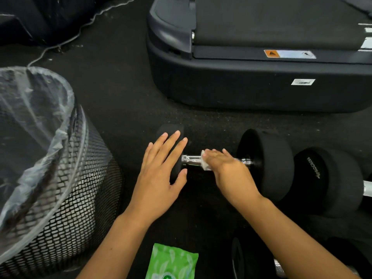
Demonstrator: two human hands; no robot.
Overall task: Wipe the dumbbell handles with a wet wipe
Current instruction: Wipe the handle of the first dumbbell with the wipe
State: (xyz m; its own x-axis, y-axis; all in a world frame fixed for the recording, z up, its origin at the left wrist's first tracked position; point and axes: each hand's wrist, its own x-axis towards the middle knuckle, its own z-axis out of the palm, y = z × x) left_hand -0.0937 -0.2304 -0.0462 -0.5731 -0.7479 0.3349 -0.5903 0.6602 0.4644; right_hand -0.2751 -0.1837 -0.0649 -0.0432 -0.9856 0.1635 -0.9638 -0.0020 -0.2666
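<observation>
We are in the wiping step itself. The dumbbell [263,164] lies on the dark floor [128,93] in front of us, its chrome handle [191,160] running left to right between two black heads. Our right hand [227,168] presses the white wipe [205,165] onto the handle; the fingers lie fairly flat over it, and whether they curl under the bar we cannot tell, so that grip stays uncertain. Our left hand [161,168] rests with straight, spread fingers on the left head, grasping nothing, apparently steadying the weight.

The wipe sits near the middle of the handle, with bare chrome showing to its left. We judge the next move calls for sliding the wipe along that stretch and around the bar, while the left hand keeps the dumbbell from rolling.

A second dumbbell [326,178] lies just beside the first on the right, likely next in turn. The green pack [171,262] lies near us, and a lined mesh bin [60,178] stands to the left.
</observation>
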